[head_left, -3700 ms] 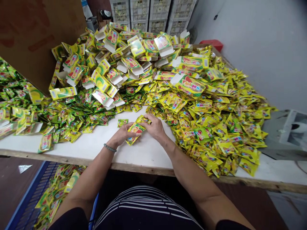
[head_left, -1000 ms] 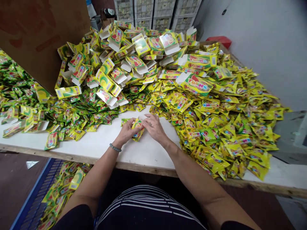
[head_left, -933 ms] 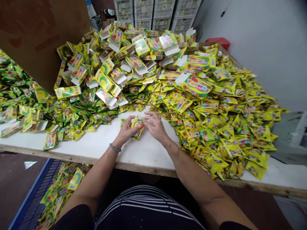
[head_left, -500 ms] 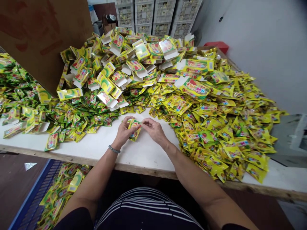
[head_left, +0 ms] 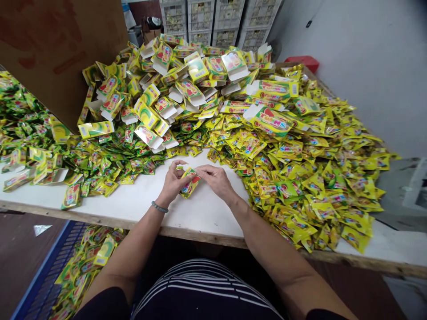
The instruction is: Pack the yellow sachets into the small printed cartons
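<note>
"Two piles of packets are spread on the table: what lies where?"

"Green packets are found toward 10 o'clock from the hands, yellow packets toward 3. At 12, a heap of empty boxes is stacked on them, and the far side is blocked. The carton is stood at 10, beyond the green ones. A blue crate is seen at 7, below the table edge."

"And the held box?"

"It is placed at 3 o'clock from the left hand, at 9 from the right hand, tilted."

"How are the hands set?"

"By the left, the box is clamped between thumb and fingers. The right fingertips are kept together at its upper end."
</note>
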Motion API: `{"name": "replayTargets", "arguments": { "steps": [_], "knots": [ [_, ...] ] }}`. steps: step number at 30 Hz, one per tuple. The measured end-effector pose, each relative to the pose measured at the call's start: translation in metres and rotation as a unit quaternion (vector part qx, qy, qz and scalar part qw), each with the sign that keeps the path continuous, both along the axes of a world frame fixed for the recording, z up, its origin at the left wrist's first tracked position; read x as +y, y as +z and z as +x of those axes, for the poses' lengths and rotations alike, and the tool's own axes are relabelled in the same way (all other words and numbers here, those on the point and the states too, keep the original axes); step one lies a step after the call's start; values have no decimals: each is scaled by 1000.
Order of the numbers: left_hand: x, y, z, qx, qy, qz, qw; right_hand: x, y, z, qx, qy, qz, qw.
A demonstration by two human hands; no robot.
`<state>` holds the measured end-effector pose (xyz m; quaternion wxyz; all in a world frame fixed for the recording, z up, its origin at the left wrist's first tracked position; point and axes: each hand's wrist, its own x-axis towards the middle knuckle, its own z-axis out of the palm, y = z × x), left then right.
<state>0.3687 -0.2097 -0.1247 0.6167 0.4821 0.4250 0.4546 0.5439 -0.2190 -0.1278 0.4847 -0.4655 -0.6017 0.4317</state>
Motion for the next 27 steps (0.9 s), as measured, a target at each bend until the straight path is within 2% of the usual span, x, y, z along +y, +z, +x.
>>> {"name": "replayTargets", "arguments": {
  "steps": [3, 6, 9, 11, 17, 21, 27],
  "knots": [
    [0, 0, 0, 15, 5, -4, 1000, 2, -7, -2, 13, -19, -40, 999],
    [1, 0, 2, 17, 7, -9, 1000, 6, -13, -1, 77, -40, -85, 993],
    [0, 1, 3, 16, -3, -10, 1000, 9, -13, 1, 145, -28, -125, 981],
    [0, 1, 2, 15, -8, -7, 1000, 8, -10, 3, 150, -19, -130, 980],
    [-1, 2, -2, -14, -10, -13, 1000, 3, 0, 11, 60, 27, -52, 996],
    [-1, 5, -3, -41, 8, -35, 999, -4, 5, 10, 48, 65, -16, 997],
    [-2, 4, -2, -69, 54, -36, 995, -21, 5, -18, 10, 5, 57, 998]
  ]
}}
